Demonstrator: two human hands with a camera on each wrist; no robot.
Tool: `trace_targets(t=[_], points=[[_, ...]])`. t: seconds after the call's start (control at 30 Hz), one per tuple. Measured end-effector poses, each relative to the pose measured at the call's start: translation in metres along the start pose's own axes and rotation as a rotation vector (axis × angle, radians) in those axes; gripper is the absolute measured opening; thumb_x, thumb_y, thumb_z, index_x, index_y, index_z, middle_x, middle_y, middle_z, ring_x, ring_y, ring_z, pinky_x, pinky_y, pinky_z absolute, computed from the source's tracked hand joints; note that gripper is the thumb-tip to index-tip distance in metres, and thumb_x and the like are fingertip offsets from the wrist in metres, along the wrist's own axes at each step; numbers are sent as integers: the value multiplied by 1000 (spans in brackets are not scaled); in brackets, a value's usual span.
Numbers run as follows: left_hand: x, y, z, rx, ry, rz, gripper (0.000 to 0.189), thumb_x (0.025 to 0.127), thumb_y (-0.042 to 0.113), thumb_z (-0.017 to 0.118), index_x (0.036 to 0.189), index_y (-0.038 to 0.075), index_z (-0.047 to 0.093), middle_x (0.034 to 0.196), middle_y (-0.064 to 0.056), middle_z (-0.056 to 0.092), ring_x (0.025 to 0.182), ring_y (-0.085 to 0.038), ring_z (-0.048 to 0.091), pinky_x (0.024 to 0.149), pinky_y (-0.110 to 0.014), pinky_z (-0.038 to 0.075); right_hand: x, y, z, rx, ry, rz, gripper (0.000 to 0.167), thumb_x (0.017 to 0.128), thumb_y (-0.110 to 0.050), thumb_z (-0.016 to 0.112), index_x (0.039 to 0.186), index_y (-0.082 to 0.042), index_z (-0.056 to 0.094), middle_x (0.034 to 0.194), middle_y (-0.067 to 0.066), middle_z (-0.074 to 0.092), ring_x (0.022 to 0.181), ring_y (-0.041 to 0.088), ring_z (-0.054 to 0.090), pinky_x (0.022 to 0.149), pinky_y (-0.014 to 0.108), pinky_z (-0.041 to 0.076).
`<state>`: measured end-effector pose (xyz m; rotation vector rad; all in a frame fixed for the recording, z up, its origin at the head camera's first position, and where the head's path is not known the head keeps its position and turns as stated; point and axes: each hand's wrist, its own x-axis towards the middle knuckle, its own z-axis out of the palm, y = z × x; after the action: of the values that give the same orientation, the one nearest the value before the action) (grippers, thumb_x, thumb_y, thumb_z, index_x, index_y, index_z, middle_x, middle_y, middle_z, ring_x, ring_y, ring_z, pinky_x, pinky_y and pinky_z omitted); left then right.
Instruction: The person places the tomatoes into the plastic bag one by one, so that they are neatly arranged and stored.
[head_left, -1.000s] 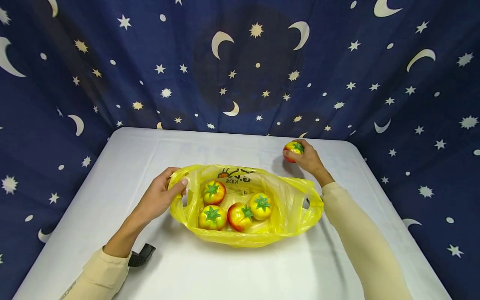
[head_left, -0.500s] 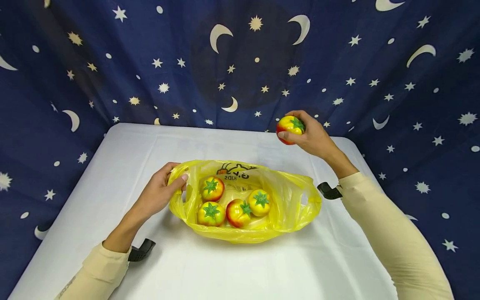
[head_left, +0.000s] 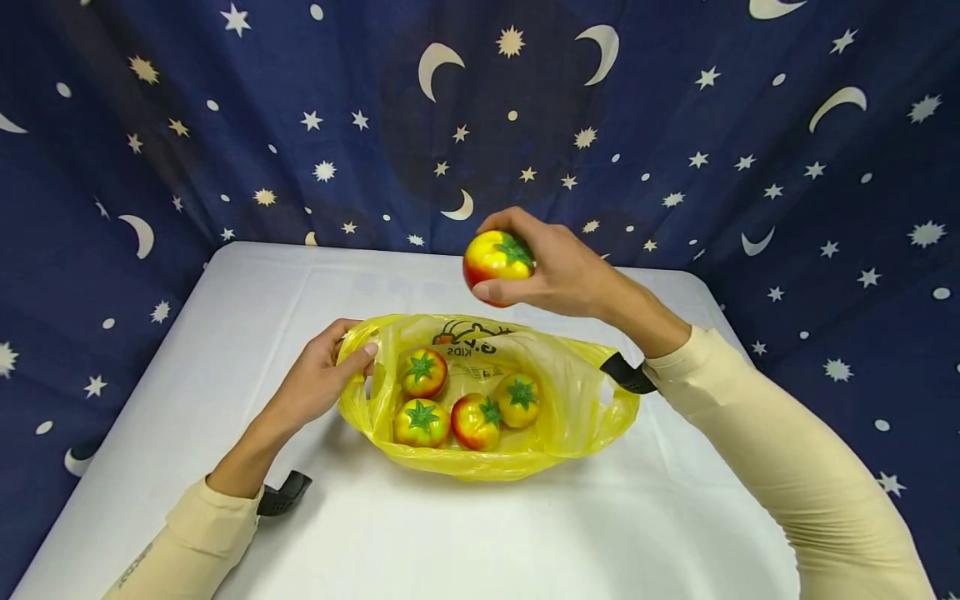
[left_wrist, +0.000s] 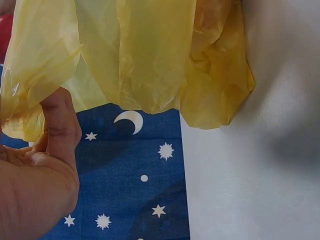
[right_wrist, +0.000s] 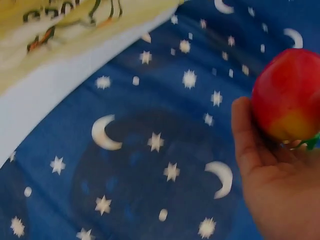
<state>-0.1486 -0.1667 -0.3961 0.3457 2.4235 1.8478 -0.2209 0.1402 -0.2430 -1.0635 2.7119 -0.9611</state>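
Note:
A yellow plastic bag (head_left: pixel 581 408) with dark printing stands on the table, its mouth spread wide. Several shiny yellow-red tomatoes (head_left: pixel 476 422) with green star-shaped tops lie inside it. My left hand (head_left: pixel 322 379) grips the bag's left handle, thumb on the near side. In the left wrist view the bag's side (left_wrist: pixel 150 55) hangs in front of the left hand (left_wrist: pixel 55 165). Raised above the bag's far rim, my right hand (head_left: pixel 566 271) holds another tomato (head_left: pixel 497 257) between thumb and fingers. The right wrist view shows that tomato's red side (right_wrist: pixel 287 95) against the fingers.
The table (head_left: pixel 360 542) has a white cover. A dark blue curtain (head_left: pixel 360 92) with moons and stars hangs behind it and at both sides. Black wrist devices (head_left: pixel 285 493) show near both sleeves.
My right hand has lifted the tomato from the table's far right and carried it left, over the bag's far rim. The left hand keeps its grip on the bag.

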Motion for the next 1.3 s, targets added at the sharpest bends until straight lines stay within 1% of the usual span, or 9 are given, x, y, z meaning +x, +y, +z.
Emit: trace_targets(t=[0.17,0.4,0.57,0.7,0.8,0.93,1.07,1.17,1.3], points=[[2,0,0,1,-4,2,37,105,19,58,133,-3,49,94,-21,62,81,-26,59,69,-28,54,9,-9,27,15,-134,-36,58,86,-42,78,130,-15,51,107,-3,63,89,16,61,76,31,55],[5,2,1,-10,-17,9,39,105,20,58,134,-3,48,95,-20,62,85,-28,59,72,-27,54,19,-12,56,8,-262,-74,58,86,-43,79,128,-14,51,105,-4,64,88,13,63,78,26,55],[5,2,1,-17,-17,15,38,105,19,58,134,-4,48,96,-22,62,88,-36,60,73,-26,54,22,-5,73,-45,-388,-38,64,88,-47,77,134,-13,49,106,-4,63,89,11,63,79,22,54],[5,2,0,-18,-16,20,38,105,19,57,134,-4,47,96,-22,62,88,-40,59,73,-26,54,25,6,87,-106,-469,2,69,92,-49,72,142,-9,46,114,-4,60,98,10,59,87,21,51],[4,2,0,-15,-11,21,37,105,19,58,133,-4,48,95,-23,63,86,-35,60,72,-26,54,26,18,97,-163,-497,20,71,94,-50,69,144,-7,44,119,-2,57,105,11,55,95,23,46],[3,3,0,-8,0,20,37,105,19,58,132,-3,49,93,-21,63,84,-29,60,71,-26,54,26,34,108,-227,-506,43,69,94,-50,69,141,-5,44,119,2,57,107,16,55,100,28,44],[4,4,0,6,8,26,36,105,19,58,132,-3,50,93,-19,64,83,-27,61,71,-26,54,26,50,114,-277,-505,111,76,92,-52,70,145,-6,42,126,6,58,113,20,55,106,33,42],[4,5,0,11,9,29,35,105,19,58,132,-3,50,93,-20,64,83,-26,61,71,-25,54,27,59,117,-282,-507,184,82,90,-54,73,148,-8,38,130,7,57,116,21,55,108,36,41],[4,5,0,6,9,27,35,105,18,58,132,-3,50,93,-21,64,83,-26,61,71,-25,54,29,66,123,-276,-518,222,87,89,-53,74,152,-9,33,131,9,59,116,21,57,107,37,42]])
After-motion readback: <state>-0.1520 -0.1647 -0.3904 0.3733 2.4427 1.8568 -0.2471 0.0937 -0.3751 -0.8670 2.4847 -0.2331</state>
